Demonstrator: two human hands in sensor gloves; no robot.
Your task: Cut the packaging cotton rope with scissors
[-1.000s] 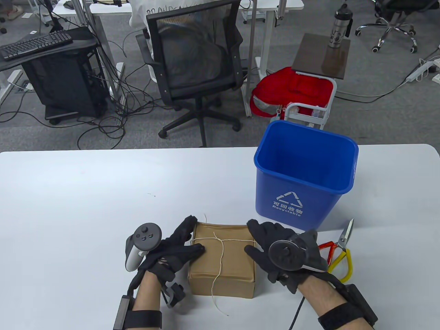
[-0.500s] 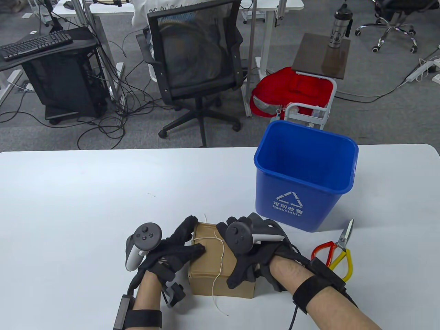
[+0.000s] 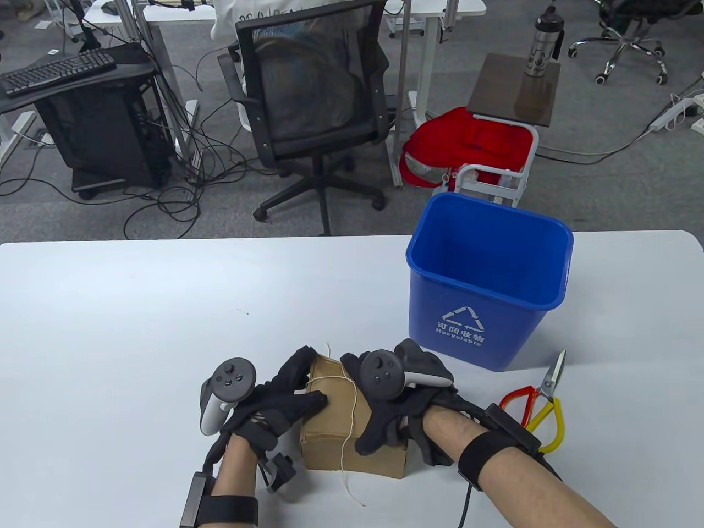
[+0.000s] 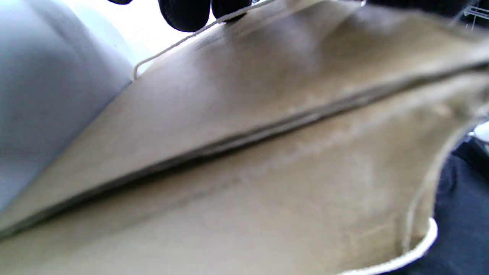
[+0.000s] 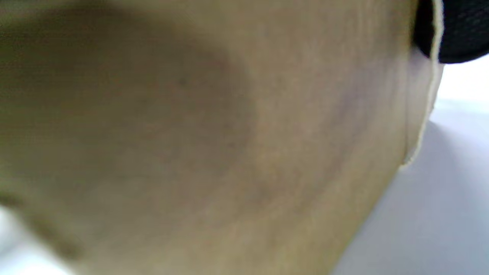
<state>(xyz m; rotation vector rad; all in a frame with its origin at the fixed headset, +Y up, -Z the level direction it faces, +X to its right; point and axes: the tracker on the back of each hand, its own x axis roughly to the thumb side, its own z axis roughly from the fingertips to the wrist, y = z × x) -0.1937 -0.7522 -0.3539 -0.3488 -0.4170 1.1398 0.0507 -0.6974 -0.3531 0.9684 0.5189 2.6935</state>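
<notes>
On the bench (image 3: 137, 308), well off to the right of the box (image 3: 330, 423), the scissors (image 3: 542, 399) lie untouched, blades pointing away, nearer the right hand (image 3: 393, 410). That hand's grip curls over the box's right side; the left hand (image 3: 280, 404) clamps its left edge. Between them the cotton rope (image 3: 352, 410) runs front to back across the lid, uncut.

Matt cardboard box (image 3: 335, 410), thin fibrous cotton rope (image 3: 352, 410)

Blue bin (image 3: 484, 308) — recycling symbol, "可回收物", "Recyclable".
</notes>
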